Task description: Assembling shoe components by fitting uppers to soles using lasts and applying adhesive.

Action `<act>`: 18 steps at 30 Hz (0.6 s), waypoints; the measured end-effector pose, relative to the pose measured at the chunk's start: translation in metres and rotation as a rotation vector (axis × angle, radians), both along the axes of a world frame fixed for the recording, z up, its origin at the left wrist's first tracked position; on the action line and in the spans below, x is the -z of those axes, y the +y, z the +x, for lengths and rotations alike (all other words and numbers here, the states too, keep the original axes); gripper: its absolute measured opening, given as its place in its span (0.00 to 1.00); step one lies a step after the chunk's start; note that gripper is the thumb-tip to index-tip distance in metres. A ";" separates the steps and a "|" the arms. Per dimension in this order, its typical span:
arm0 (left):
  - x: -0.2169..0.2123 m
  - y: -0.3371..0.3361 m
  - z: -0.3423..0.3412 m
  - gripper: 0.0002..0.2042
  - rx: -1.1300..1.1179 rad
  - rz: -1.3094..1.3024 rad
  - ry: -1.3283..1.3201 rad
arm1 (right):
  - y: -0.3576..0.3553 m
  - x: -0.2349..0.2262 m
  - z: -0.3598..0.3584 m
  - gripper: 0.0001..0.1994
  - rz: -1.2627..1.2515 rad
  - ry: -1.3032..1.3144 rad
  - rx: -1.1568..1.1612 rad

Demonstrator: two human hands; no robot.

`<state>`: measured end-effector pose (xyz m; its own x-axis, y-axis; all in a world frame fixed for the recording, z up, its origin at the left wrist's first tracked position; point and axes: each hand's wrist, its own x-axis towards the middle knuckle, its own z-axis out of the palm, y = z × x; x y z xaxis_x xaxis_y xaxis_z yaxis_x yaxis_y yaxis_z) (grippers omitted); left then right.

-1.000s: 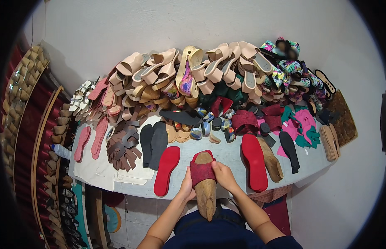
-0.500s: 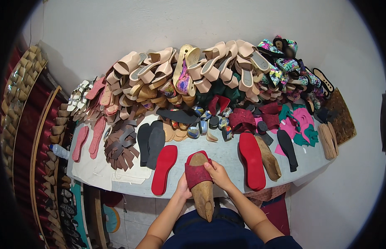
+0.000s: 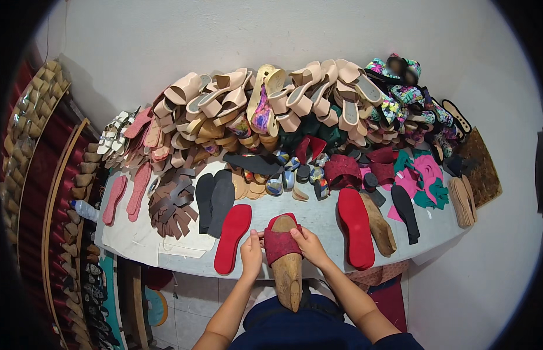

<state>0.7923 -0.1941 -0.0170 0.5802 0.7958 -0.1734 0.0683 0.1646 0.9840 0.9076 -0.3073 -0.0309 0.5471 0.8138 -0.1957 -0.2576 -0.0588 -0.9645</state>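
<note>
While the right hand (image 3: pixel 313 247) grasped a dark-red textured strap (image 3: pixel 280 248) around a brown wooden shoe last (image 3: pixel 287 279), lower centre of the frame, the left hand (image 3: pixel 251 256) curled at the strap's left edge; whether it gripped could not be told. Bright-red foot-shaped soles (image 3: pixel 233 238) lay left and right of centre on a grey table (image 3: pixel 319 216); beige block-heeled sandals (image 3: pixel 307 74) were heaped upper centre.
</note>
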 end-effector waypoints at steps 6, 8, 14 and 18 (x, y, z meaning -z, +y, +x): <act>-0.001 0.000 -0.001 0.18 0.179 0.042 0.057 | -0.001 -0.002 -0.001 0.19 -0.021 -0.044 0.037; -0.008 -0.002 0.000 0.17 0.204 0.044 0.028 | -0.001 -0.004 -0.003 0.19 0.004 -0.028 0.078; 0.007 0.003 -0.007 0.17 0.266 0.023 0.048 | 0.001 -0.008 -0.005 0.18 0.085 0.083 0.046; 0.012 -0.003 -0.016 0.15 0.216 0.038 -0.093 | 0.002 0.003 -0.004 0.18 0.099 0.124 0.039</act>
